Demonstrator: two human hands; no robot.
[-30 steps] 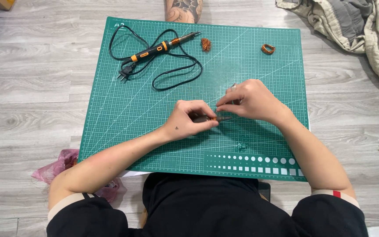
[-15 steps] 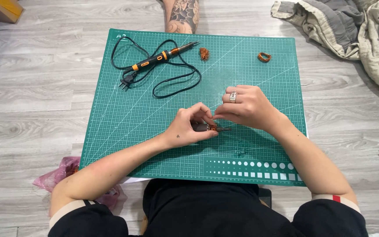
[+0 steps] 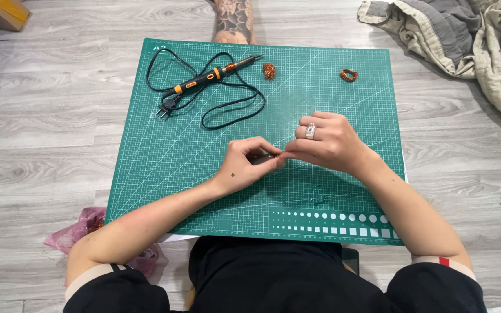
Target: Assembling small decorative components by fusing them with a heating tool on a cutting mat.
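1. Green cutting mat (image 3: 163, 162) lies on the grey wood-plank floor (image 3: 42, 133).
2. Left hand (image 3: 249, 163) and right hand (image 3: 326, 142) meet mid-mat, both pinching a small dark part (image 3: 264, 157).
3. Soldering iron (image 3: 213, 75) rests at the mat's far edge; blanket (image 3: 465, 40) lies far right.

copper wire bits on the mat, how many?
2 lying loose: a copper tangle beside the soldering iron's tip, and a copper coil near the mat's far right corner. The left hand and right hand pinch something small that may hide more.
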